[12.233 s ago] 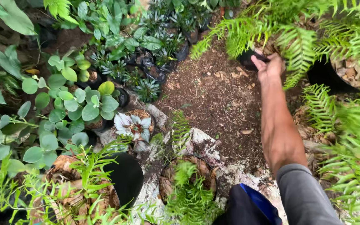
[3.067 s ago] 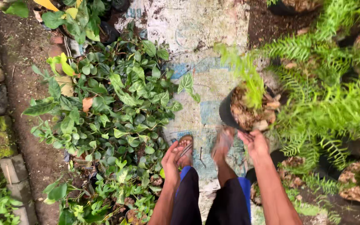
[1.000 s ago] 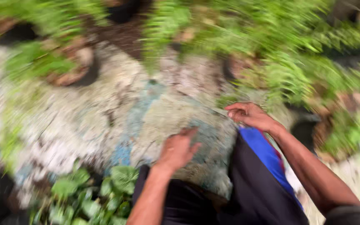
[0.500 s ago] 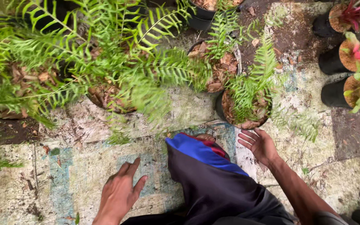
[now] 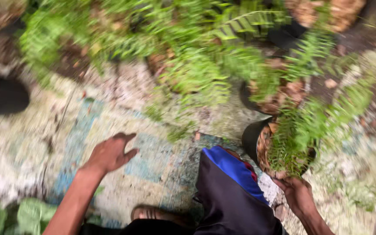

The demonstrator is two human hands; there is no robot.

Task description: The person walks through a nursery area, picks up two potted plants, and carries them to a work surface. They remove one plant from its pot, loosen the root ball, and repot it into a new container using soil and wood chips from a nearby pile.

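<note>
My left hand (image 5: 109,153) hovers with fingers spread, holding nothing, above the pale worn concrete ground (image 5: 35,143). To its right, my right hand (image 5: 298,193) grips the lower rim of a tilted black plastic pot (image 5: 252,138) holding a green fern in brown husk, fingers curled beneath it.

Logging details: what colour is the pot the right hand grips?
Black, holding a green fern; the pot shows in the head view, at the right hand.

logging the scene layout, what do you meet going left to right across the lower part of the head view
left hand → raised knee in dark shorts with a blue stripe → black potted fern gripped at its rim by the right hand
</note>
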